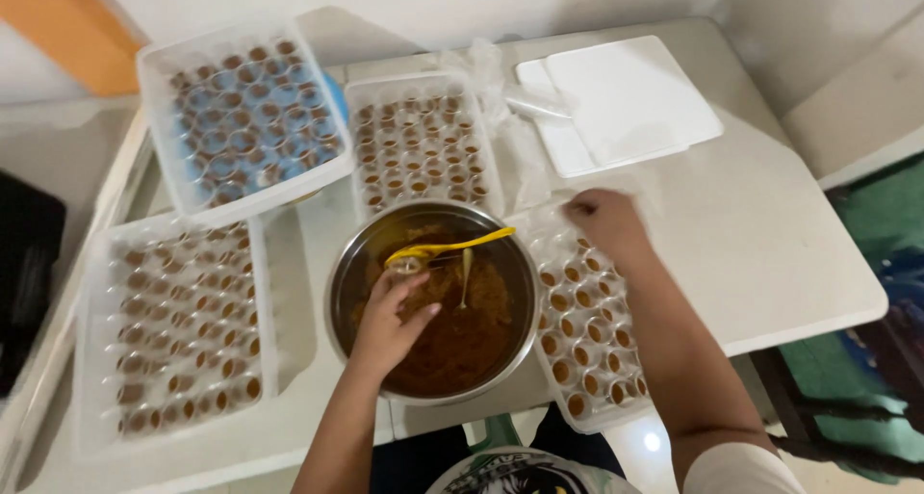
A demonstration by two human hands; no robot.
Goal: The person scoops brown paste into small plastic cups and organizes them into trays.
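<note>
— So where is the yellow spoon (448, 247) lying?
— Across the steel bowl (339, 282) at the table's near edge — left hand (390, 325) gripping its bowl end, handle pointing right.
— And the right hand (604, 221)?
— Fingers curled, touching the filled tray (630, 403).

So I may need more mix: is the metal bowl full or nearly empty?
Partly full: brown mix covers the metal bowl's bottom, with bare wall above it.

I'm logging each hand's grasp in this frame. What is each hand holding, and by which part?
The left hand holds a small cup by its side over the metal bowl. The right hand rests on a tray; whether it holds anything cannot be told.
</note>
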